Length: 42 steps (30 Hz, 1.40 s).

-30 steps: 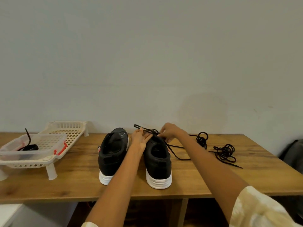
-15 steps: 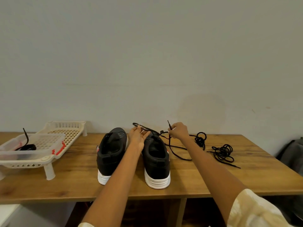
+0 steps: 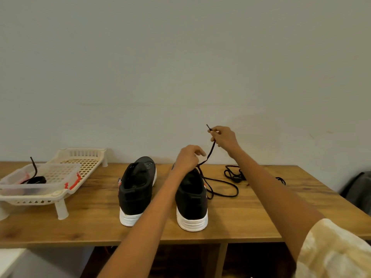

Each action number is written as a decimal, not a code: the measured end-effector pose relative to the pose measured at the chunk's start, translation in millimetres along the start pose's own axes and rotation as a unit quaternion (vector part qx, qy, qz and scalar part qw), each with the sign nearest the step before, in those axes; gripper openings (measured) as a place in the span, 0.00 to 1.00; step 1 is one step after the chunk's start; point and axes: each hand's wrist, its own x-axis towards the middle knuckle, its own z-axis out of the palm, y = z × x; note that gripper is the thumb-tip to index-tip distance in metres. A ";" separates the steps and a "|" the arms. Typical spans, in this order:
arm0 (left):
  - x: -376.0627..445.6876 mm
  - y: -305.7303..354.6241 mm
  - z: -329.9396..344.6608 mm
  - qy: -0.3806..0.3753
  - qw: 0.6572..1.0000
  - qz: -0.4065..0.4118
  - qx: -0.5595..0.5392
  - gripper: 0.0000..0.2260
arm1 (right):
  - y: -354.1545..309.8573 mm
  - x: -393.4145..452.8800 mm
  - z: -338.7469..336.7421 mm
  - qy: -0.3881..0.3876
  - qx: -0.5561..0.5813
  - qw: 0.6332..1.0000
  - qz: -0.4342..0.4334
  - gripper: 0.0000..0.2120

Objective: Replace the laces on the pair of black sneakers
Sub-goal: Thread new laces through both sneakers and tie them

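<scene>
Two black sneakers with white soles stand heel-toward-me on the wooden table (image 3: 84, 223): the left sneaker (image 3: 136, 189) and the right sneaker (image 3: 191, 197). My right hand (image 3: 224, 138) is raised above the table and pinches one end of a black lace (image 3: 210, 152), its tip sticking up. The lace runs taut down to the right sneaker's front, where my left hand (image 3: 189, 158) rests with curled fingers; whether it pinches the lace is hidden. The rest of this lace loops (image 3: 222, 189) on the table beside the shoe.
A coiled black lace (image 3: 233, 173) lies behind my right forearm. At the left, a cream plastic rack (image 3: 80, 163) carries a clear tub (image 3: 50, 177) with another black lace (image 3: 35, 178). A grey bag (image 3: 357, 187) sits off the table's right end. The wall is close behind.
My right hand has risen up and to the right, drawing the lace end taut above the right sneaker. My left hand stayed at the shoe's front.
</scene>
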 end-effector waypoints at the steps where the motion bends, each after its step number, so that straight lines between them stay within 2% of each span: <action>1: 2.5 -7.8 -2.6 0.029 0.999 -0.028 0.015 0.18 | -3.5 -2.0 3.2 -0.017 -0.006 1.000 -0.011 0.11; 3: 1.8 -22.3 -6.8 0.027 0.993 -0.092 0.063 0.12 | -8.4 -6.2 13.7 -0.054 -0.015 0.998 -0.021 0.11; 6: -2.3 -36.6 -9.6 -0.048 0.974 -0.179 0.131 0.22 | -8.7 -14.1 33.8 -0.100 -0.037 0.994 -0.030 0.13; 8: -4.6 -38.4 -12.8 -0.079 0.967 -0.224 0.095 0.22 | -7.3 -19.6 46.4 -0.128 -0.058 0.989 -0.036 0.13; 11: -4.2 -46.3 -18.5 -0.091 0.963 -0.251 0.035 0.12 | -2.8 -23.4 64.8 -0.166 -0.079 0.982 -0.041 0.12; 15: -2.2 -55.2 -18.8 -0.130 0.967 -0.215 0.048 0.04 | 4.5 -21.5 81.3 -0.181 -0.108 0.977 -0.024 0.10; 18: 3.9 -61.9 -18.1 -0.113 0.977 -0.135 0.119 0.19 | 9.7 -19.1 86.3 -0.168 -0.113 0.979 0.001 0.10; 21: 4.9 -67.5 -14.2 -0.127 0.973 -0.104 0.161 0.19 | 13.7 -19.6 86.9 -0.161 -0.111 0.981 0.016 0.10; 23: 2.2 -68.2 -12.7 -0.134 0.976 -0.120 0.121 0.17 | 16.1 -19.9 86.8 -0.173 -0.118 0.978 0.015 0.09; 26: 0.4 -65.8 -17.1 -0.080 0.981 -0.176 -0.004 0.11 | 17.3 -20.3 86.4 -0.180 -0.123 0.976 0.009 0.09; 28: 2.4 -63.4 -19.3 -0.033 0.966 -0.234 -0.105 0.08 | 18.2 -20.5 85.9 -0.184 -0.125 0.975 0.002 0.09; 31: 2.8 -59.3 -20.8 -0.017 0.932 -0.290 -0.217 0.09 | 19.9 -22.1 88.4 -0.191 -0.120 0.974 -0.004 0.09; 36: 1.5 -63.4 -24.8 0.028 0.899 -0.331 -0.284 0.03 | 23.4 -27.7 95.4 -0.205 -0.101 0.974 -0.010 0.08; 39: 0.8 -65.1 -26.3 0.064 0.886 -0.331 -0.318 0.08 | 23.8 -28.7 95.2 -0.208 -0.094 0.974 -0.013 0.08; 42: -1.4 -62.9 -25.7 0.064 0.894 -0.320 -0.306 0.12 | 22.7 -28.9 95.9 -0.215 -0.101 0.971 -0.024 0.08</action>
